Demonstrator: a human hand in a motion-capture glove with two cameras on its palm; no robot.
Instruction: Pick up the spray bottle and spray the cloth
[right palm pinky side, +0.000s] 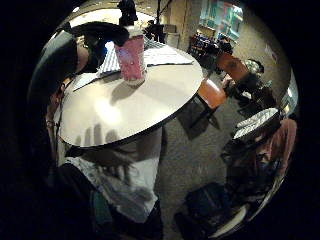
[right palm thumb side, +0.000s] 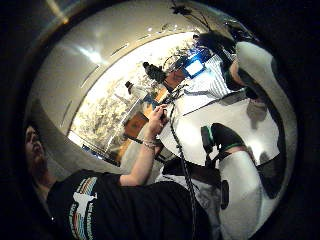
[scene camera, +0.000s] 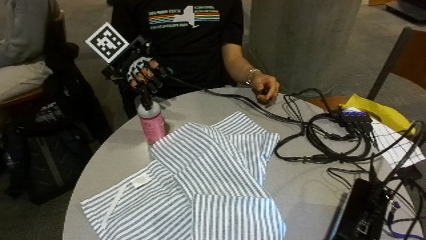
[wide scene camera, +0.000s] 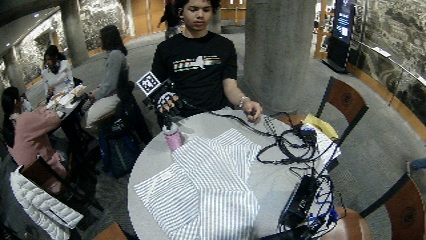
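**Inspector:** Your gloved right hand (scene camera: 138, 70) hangs directly above the spray bottle (scene camera: 152, 122), fingertips pointing down at its dark nozzle. The fingers are loosely curled and slightly apart. From the outside view I cannot confirm that they close round the nozzle; they appear to hold nothing yet.

**Operator:** Where does the bottle stand?

**Inspector:** Upright on the round table (scene camera: 120, 150), near the edge closest to you, its pink body just beside the striped cloth (scene camera: 213, 185). In the little-finger palm view the spray bottle (right palm pinky side: 131, 59) stands on bare tabletop with the cloth behind it.

**Operator:** And the cloth?

**Inspector:** It lies spread across the middle of the table, with folds. I see no wet patch on it, though a mist would be hard to make out.

**Operator:** So how far along am I?

**Inspector:** By my judgement, at the very start. The bottle is not lifted, and nothing suggests it has been sprayed. You have the grasp, the lift, the aiming of the nozzle at the cloth and the trigger pull left. Your bare hand (scene camera: 265, 89) rests on the table by the black cables (scene camera: 319, 140), away from the task's things.
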